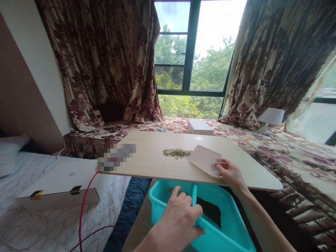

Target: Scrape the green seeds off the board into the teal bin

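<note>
My right hand [231,173] pinches the right edge of a translucent white plastic scraper [204,159], which is tilted on the tabletop. The scraper's left edge touches a loose pile of small greenish beans or seeds [177,153]. Below the table's front edge, my left hand [181,211] is closed on the near side of a turquoise divided bin [231,210], by its divider. Dark small grains [210,210] lie in the bin's right compartment. My hand partly hides the left compartment, where a few bits show.
The pale wooden table [147,141] has a blurred-out object [115,159] at its left end, with a red cable [84,199] hanging down. A white box [201,127] and a lamp [271,117] stand beyond. At left, a flat carton [60,189] lies on the bed.
</note>
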`<action>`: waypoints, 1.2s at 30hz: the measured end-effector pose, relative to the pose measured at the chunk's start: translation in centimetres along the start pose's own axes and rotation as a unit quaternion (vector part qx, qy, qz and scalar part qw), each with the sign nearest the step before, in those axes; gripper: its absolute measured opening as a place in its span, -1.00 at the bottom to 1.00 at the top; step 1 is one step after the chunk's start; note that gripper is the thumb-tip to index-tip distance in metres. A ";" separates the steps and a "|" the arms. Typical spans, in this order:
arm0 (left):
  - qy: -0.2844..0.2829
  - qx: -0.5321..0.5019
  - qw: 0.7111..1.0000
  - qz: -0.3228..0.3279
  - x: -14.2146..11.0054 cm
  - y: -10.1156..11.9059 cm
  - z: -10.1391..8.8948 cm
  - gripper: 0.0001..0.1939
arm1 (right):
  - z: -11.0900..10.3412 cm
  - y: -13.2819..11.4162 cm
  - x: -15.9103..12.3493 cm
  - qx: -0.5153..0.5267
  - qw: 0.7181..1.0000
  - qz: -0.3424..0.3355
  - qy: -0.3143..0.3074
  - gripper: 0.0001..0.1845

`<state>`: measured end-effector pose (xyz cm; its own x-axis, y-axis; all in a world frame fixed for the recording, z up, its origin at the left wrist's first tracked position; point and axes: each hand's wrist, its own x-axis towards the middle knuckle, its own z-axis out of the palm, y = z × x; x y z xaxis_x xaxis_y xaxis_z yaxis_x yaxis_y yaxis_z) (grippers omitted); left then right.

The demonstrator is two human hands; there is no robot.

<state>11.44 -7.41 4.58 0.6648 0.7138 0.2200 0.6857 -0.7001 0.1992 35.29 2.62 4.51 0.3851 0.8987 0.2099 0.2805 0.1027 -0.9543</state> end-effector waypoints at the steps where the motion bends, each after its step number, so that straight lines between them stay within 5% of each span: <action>1: 0.000 0.000 1.000 0.000 0.0 0.0 0.0 -0.67 | 0.2 0.1 0.2 -0.007 1.000 0.000 0.001 -0.71; 6: -0.003 0.000 1.000 -0.003 0.0 -0.1 0.0 -0.67 | 1.7 -0.3 -0.3 -0.006 0.999 -0.015 -0.037 -0.74; 15: -0.001 -0.007 1.000 -0.019 -0.5 -0.5 -0.2 -0.67 | 2.8 -2.8 -4.3 0.009 0.970 -0.054 -0.236 -0.67; 17: 0.001 -0.022 0.999 -0.034 -1.2 -1.0 -0.4 -0.70 | 1.7 -2.9 -3.7 0.014 0.980 -0.063 -0.188 -0.62; 21: 0.010 -0.054 0.995 -0.084 -3.5 -2.7 -0.7 -0.77 | -0.7 -1.9 -0.8 0.009 0.999 -0.054 0.005 -0.56; 23: 0.017 -0.059 0.992 -0.110 -4.5 -3.6 -0.6 -0.79 | -1.3 -1.3 0.3 -0.011 0.998 -0.051 0.042 -0.58; 36: 0.031 -0.080 0.985 -0.150 -5.5 -4.5 -1.0 -0.86 | 0.4 0.0 1.0 -0.024 0.998 -0.053 0.027 -0.62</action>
<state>4.41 -8.15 3.38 0.4172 0.8898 0.1851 0.7896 -0.4557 0.4108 35.32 3.74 4.60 0.3965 0.8597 0.3221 0.3635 0.1751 -0.9150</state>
